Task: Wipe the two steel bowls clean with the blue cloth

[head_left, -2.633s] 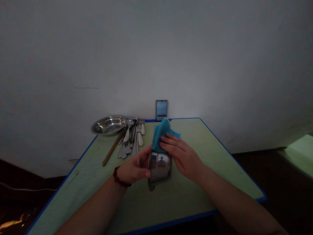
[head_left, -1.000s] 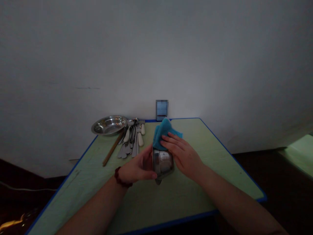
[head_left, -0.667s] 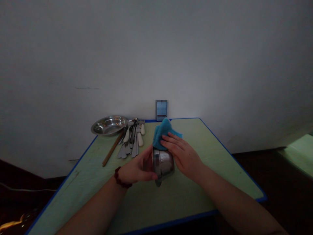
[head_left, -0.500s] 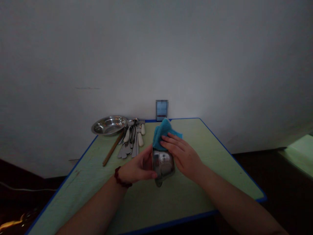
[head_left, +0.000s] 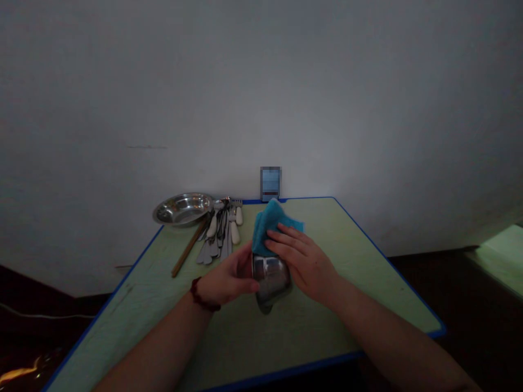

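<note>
A shiny metal bowl is held on its side above the table, its rounded outside turned to the right. My left hand grips the rim from the left, thumb on the near side and the other fingers partly hidden. Over the upper part of the bowl lies a folded blue cloth. My right hand presses this cloth against the bowl's outer surface with its fingers laid across it.
On the pale green table with blue edging, a shallow metal dish stands at the back left. Beside it lie wooden chopsticks and a pile of cutlery. A phone-like device leans against the wall.
The bowl has tilted slightly and shifted a little to the left. The cloth and my right fingers have moved slightly over its surface; both hands keep their hold.
</note>
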Available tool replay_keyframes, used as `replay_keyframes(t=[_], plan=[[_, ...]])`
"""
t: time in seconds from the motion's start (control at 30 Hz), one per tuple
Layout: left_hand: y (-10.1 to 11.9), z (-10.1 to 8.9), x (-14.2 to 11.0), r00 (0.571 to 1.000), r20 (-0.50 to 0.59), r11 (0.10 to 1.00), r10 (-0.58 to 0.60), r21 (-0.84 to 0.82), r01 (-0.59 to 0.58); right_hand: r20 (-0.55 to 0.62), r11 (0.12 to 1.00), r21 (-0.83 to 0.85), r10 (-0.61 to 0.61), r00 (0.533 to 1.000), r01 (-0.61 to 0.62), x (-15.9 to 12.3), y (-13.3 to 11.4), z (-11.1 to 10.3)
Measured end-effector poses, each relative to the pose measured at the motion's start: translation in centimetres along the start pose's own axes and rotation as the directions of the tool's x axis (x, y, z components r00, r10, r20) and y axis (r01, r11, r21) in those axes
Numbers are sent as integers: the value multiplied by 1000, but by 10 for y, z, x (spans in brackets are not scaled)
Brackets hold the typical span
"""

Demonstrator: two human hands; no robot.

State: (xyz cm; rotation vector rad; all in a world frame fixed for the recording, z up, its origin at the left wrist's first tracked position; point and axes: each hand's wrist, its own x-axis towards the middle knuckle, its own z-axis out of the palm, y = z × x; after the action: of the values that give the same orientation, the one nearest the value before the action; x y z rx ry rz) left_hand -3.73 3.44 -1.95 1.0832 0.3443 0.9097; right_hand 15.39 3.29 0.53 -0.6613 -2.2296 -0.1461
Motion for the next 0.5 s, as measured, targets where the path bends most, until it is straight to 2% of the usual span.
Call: replay_keyframes(t=[0.27,0.5], plan=[[5,11,3,999,-2,998,41,-47,-41,23,1000,10,-11,1000,10,0,0,-1],[2,8,2,999,8,997,42,-65,-41,24,1000,31,5,1000,-6,-1,0,0]])
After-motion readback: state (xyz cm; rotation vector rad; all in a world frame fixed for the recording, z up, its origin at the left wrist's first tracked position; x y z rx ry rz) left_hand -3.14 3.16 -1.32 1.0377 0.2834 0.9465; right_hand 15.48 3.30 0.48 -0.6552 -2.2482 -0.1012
